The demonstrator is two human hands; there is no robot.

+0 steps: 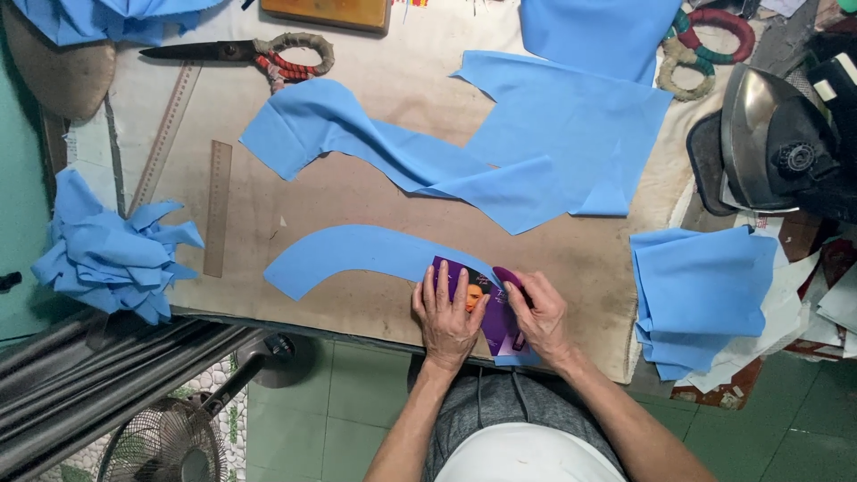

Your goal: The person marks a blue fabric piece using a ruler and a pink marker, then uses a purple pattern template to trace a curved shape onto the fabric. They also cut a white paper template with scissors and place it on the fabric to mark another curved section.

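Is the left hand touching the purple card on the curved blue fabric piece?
Touching. The head view shows the left hand lying flat with its fingers spread on the purple card, which rests on the curved blue fabric piece.

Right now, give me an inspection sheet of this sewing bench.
Surface: worn tan table, stained.
Job's things: curved blue fabric piece lying flat; purple card laid on its right end.
Clutter: large blue fabric pieces, scrap heap, folded stack, two scissors, rulers, iron.
Grips: left hand pressed flat on the card; right hand pinching a small purple marker.
Cables: nothing seen.
Surroundings: green tiled floor, fan.
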